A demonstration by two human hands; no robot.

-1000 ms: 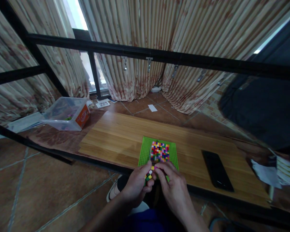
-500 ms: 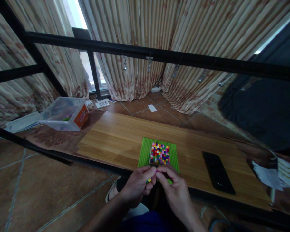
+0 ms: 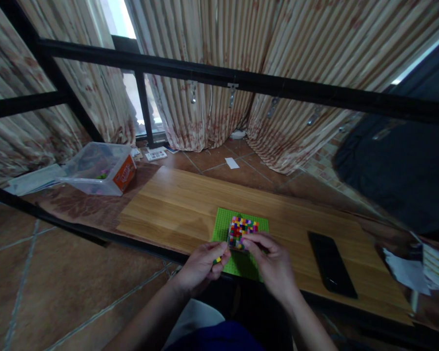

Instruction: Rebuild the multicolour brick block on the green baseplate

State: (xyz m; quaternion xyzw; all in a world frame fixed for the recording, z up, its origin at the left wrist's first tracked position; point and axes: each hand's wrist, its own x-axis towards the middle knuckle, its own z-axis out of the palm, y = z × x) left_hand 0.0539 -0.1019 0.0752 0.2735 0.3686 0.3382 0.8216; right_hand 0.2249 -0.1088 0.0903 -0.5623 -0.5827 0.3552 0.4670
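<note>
A green studded baseplate (image 3: 223, 222) lies on the wooden board, carrying a square block of many small coloured bricks (image 3: 241, 225). My left hand (image 3: 207, 261) is closed at the baseplate's near left corner. Small yellow and green toy bricks (image 3: 217, 261) peek out between its fingers. Over the near right part of the coloured block is my right hand (image 3: 272, 256), thumb and forefinger pinched on a small pink toy brick (image 3: 245, 242). The fingertips cover that corner, so I cannot tell whether the pink brick touches the block.
On the wooden board (image 3: 179, 195), a black phone (image 3: 331, 263) lies to the right. A clear plastic box (image 3: 98, 170) with an orange label and a few bricks stands at the left. Papers (image 3: 406, 268) lie at the far right. A black metal rail (image 3: 175, 70) crosses in front of the curtains.
My hands have parted. The right hand has moved forward over the coloured block with the pink brick, while the left has shifted slightly left, still holding its bricks.
</note>
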